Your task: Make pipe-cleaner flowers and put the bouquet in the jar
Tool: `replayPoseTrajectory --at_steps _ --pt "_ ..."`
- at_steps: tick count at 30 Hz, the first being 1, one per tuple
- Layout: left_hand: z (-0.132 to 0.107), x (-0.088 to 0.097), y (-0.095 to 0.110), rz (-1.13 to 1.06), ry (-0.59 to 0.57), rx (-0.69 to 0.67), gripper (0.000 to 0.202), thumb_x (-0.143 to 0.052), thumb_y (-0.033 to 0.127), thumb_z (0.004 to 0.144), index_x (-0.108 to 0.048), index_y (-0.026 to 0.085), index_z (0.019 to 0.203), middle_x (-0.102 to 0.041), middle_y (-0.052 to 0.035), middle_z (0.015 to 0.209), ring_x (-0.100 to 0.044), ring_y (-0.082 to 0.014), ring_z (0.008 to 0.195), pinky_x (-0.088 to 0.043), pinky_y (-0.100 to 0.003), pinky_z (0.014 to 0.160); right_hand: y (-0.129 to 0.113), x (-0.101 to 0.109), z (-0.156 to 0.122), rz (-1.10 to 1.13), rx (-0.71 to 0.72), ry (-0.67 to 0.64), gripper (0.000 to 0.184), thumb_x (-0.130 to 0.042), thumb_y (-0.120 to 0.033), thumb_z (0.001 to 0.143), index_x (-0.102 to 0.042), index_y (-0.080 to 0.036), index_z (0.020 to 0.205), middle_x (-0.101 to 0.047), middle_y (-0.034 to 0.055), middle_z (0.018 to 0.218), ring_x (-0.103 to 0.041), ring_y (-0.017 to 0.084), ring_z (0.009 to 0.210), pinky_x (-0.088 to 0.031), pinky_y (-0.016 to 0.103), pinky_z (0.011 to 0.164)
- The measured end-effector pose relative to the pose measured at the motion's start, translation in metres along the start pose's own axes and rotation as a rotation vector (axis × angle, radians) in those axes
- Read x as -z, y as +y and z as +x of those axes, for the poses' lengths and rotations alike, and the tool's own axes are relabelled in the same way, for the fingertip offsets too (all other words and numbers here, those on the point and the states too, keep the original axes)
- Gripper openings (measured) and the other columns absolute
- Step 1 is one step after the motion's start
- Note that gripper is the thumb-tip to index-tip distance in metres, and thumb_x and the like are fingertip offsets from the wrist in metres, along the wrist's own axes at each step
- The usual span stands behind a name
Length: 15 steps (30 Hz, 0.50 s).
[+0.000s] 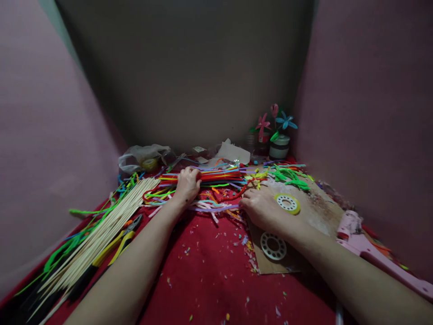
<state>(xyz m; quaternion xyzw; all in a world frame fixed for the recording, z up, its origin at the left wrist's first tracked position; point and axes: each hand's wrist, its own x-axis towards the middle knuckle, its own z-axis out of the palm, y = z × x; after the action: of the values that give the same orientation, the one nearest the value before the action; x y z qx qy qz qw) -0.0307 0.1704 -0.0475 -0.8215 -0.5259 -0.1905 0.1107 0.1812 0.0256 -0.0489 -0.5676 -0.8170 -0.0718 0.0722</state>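
Note:
My left hand (187, 184) is closed around a bundle of coloured pipe cleaners (219, 176) lying across a red cloth (203, 271). The bundle runs to the right from my fist, mostly red, orange and yellow. My right hand (260, 208) rests low on the cloth just right of the pile, its fingers curled down among loose purple and pink pipe cleaners (213, 206). Whether those fingers hold one of them is hidden.
Long wooden skewers (101, 234) and yellow-handled pliers (123, 239) lie at the left. A cardboard sheet (270, 264) carries two tape rings (287, 203). A pink glue gun (368, 253) lies at the right. Green pipe cleaners (291, 176) and paper flowers in pots (279, 135) sit behind.

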Motion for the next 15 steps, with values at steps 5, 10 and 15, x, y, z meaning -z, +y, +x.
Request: replayPoseTrajectory --at_steps 5,10,15 --pt "-0.004 0.002 0.008 0.041 0.046 -0.014 0.018 -0.047 0.018 0.079 -0.061 0.019 0.091 -0.054 -0.0094 0.102 -0.047 -0.0245 0.097 -0.038 -0.035 0.082 0.002 -0.002 0.0 0.024 -0.004 -0.009 0.023 -0.043 -0.013 0.081 -0.065 -0.017 0.083 -0.062 0.0082 0.087 -0.054 0.02 0.082 -0.035 0.029 0.068" --pt "-0.006 0.002 0.01 0.084 -0.033 -0.042 0.018 -0.043 0.016 0.079 -0.061 0.016 0.083 -0.056 -0.011 0.096 -0.049 -0.0257 0.092 -0.039 -0.036 0.078 0.001 0.001 0.001 0.033 -0.011 -0.006 0.022 -0.045 -0.015 0.082 -0.066 -0.018 0.084 -0.063 0.0088 0.088 -0.053 0.021 0.086 -0.035 0.03 0.071" --pt "-0.005 0.009 0.014 0.091 -0.167 -0.084 0.024 -0.041 0.011 0.076 -0.061 0.012 0.087 -0.058 -0.0155 0.094 -0.053 -0.0269 0.09 -0.04 -0.036 0.074 0.0 0.004 0.001 0.046 -0.032 -0.005 0.022 -0.046 -0.015 0.081 -0.068 -0.018 0.083 -0.064 0.0092 0.089 -0.056 0.021 0.083 -0.037 0.03 0.072"
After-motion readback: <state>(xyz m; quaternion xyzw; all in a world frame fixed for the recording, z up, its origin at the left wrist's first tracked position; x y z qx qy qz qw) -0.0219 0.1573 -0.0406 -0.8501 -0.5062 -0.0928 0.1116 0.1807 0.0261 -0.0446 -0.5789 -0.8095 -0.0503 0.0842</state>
